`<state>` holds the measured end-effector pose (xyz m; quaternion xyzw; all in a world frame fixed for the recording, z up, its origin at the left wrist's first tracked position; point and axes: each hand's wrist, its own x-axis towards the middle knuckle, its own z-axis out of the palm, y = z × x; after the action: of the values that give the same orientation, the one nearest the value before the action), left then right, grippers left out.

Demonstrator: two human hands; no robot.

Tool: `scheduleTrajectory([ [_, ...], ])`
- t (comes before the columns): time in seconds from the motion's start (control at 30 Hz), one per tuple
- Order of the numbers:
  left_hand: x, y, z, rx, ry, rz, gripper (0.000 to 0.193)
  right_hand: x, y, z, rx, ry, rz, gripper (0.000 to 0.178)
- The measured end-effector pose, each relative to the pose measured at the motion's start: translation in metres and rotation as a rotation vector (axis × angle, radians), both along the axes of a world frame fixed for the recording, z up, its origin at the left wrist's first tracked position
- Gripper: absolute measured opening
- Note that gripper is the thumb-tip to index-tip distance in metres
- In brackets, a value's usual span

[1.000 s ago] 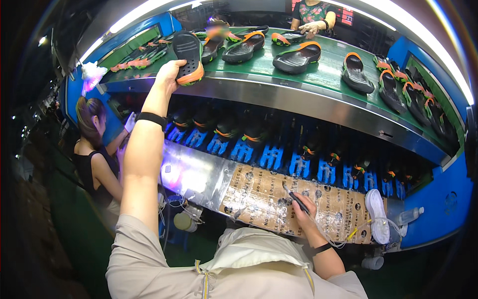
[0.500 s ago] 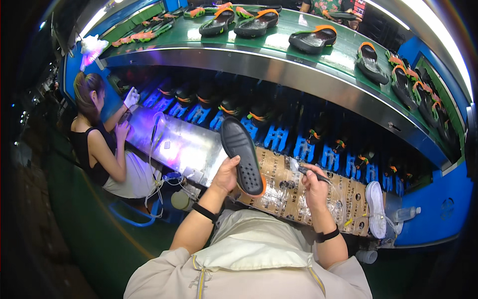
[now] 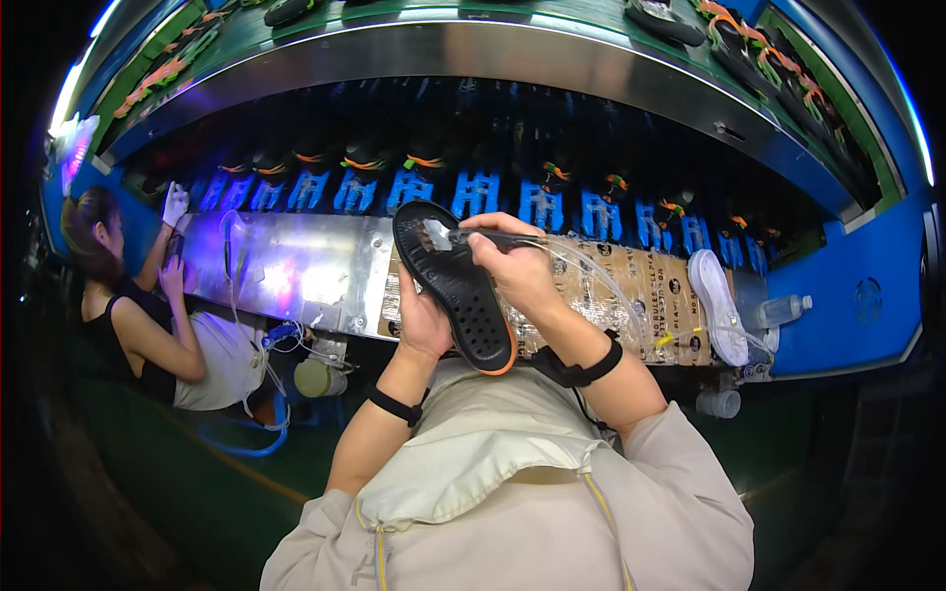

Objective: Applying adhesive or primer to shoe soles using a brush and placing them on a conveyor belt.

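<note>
My left hand [image 3: 424, 313] is closed on the edge of a black shoe sole [image 3: 471, 307] with an orange rim at the heel, its hollow side with a patch of holes facing up. In my right hand [image 3: 519, 266] is a brush [image 3: 471, 237] with a dark handle and a pale, flat tip. The tip rests against the upper part of the sole, where the surface looks wet and shiny. A clear thin tube [image 3: 603, 280] runs back from the brush handle. Both hands are above the cardboard-covered bench [image 3: 636, 320].
A white shoe piece [image 3: 717, 307] and a clear bottle [image 3: 783, 311] lie at the bench's right end. Behind stands a row of blue clamps [image 3: 541, 207] under a green conveyor [image 3: 414, 18] carrying soles. A co-worker [image 3: 148, 295] sits at left, beside the metal bench top [image 3: 296, 271].
My right hand has moved left with the brush and brought its tip onto the sole. My left hand has shifted slightly left with the sole. The view has tilted down.
</note>
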<state>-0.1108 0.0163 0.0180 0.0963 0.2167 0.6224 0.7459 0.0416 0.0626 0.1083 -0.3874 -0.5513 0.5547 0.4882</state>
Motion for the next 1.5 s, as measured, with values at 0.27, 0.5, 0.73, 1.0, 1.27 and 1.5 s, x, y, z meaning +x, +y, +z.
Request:
scheduleTrajectory([
  [0.27,0.009,-0.007,0.004,-0.005,-0.016,-0.046,0.083,-0.011,-0.003,0.001,0.077,-0.091,-0.071,0.02],
  [0.5,-0.003,0.006,0.002,0.067,0.15,0.049,0.08,0.0,-0.027,-0.006,0.401,-0.292,0.009,0.025],
  [0.73,-0.032,0.018,0.002,0.274,0.086,-0.105,0.092,0.055,-0.023,0.039,0.353,-0.705,0.56,0.024],
  [1.0,0.008,-0.002,0.025,0.076,0.188,0.108,0.083,0.008,-0.003,0.028,0.566,-0.339,0.171,0.027],
  [1.27,-0.008,0.005,0.033,0.16,0.104,0.114,0.073,0.012,0.005,0.029,0.776,-0.344,0.258,0.025],
  [1.5,-0.03,0.018,0.046,0.219,0.045,0.195,0.072,0.009,-0.001,0.037,0.774,-0.377,0.304,0.026],
])
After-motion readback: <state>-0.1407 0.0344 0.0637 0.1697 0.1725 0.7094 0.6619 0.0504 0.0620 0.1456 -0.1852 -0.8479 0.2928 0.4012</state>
